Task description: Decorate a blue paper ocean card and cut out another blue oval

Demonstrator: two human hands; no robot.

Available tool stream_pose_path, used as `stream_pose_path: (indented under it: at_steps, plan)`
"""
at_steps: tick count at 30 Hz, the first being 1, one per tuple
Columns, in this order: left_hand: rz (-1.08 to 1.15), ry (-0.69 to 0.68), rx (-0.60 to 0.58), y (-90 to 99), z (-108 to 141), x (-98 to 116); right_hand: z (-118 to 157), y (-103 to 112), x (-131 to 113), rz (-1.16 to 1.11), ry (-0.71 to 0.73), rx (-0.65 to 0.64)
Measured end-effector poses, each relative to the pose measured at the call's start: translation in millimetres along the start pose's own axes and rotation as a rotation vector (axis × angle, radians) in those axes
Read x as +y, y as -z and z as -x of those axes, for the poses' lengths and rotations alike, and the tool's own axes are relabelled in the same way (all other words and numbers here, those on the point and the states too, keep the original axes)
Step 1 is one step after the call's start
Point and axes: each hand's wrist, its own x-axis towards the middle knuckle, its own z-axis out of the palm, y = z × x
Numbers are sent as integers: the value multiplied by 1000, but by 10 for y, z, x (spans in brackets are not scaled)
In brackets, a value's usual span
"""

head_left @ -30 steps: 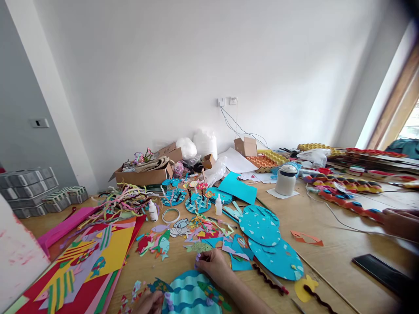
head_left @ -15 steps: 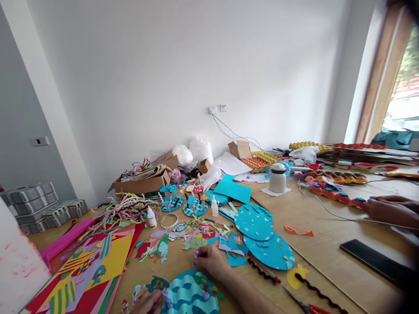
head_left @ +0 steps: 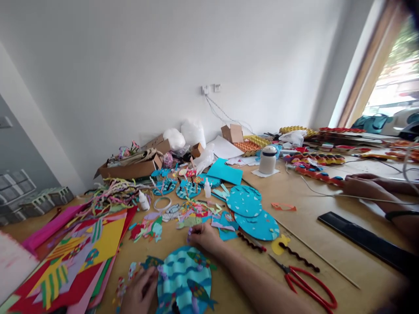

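A person's left hand lies flat, fingers loose, against the left edge of a blue wave-patterned paper disc on a cluttered wooden table, while the right hand pinches a small purple piece just above the disc's top edge. Red-handled scissors lie to the right of the forearm, near plain blue discs, and another person's hand rests at the far right by a black ruler.

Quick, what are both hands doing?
Left hand: open, resting on the round blue wavy paper disc.
Right hand: pinching a small purple piece.
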Motion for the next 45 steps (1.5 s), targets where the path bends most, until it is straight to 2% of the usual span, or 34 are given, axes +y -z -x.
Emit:
stream_pose_path:
  at_steps: [7, 13, 19, 31, 41, 45]
  plan:
    - [56, 103, -100, 0, -6, 74, 33, 58, -61, 31, 0, -23]
    - [105, 97, -217, 83, -81, 171, 37, 85, -77, -23, 55, -59]
    - [187, 99, -299, 51, -98, 111, 30, 85, -49, -89, 62, -95]
    - [330, 95, -298, -45, -139, 133, 72, 46, -98, -93, 23, -90]
    - [370, 116, -302, -122, -120, 51, 33, -51, -129, 83, -37, -109]
    - [343, 125, -291, -115, -120, 80, 16, -58, -138, 127, -37, -131]
